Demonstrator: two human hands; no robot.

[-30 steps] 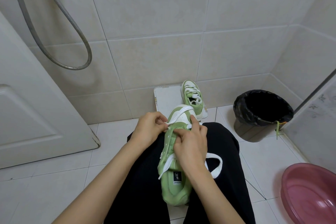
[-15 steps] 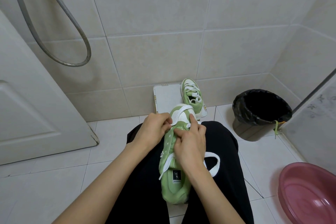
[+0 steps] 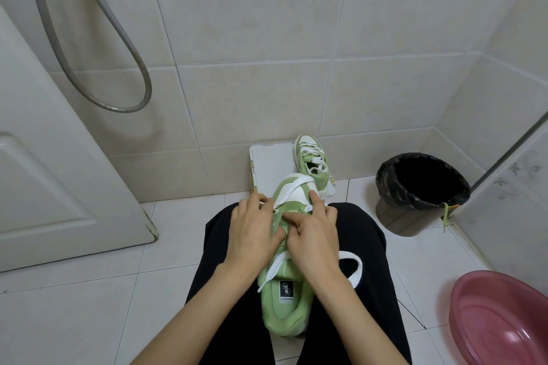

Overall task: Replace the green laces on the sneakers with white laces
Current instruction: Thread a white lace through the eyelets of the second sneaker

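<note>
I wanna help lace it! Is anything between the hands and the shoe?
Nothing visible. The left hand pinches the white lace, and the right hand holds the sneaker on the lap.

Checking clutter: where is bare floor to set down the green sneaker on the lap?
Bare tiles lie between the white door and the left black-trousered leg, and between the right leg and the black lined bin. Crowded: the white board bearing the second green sneaker, by the wall.
</note>
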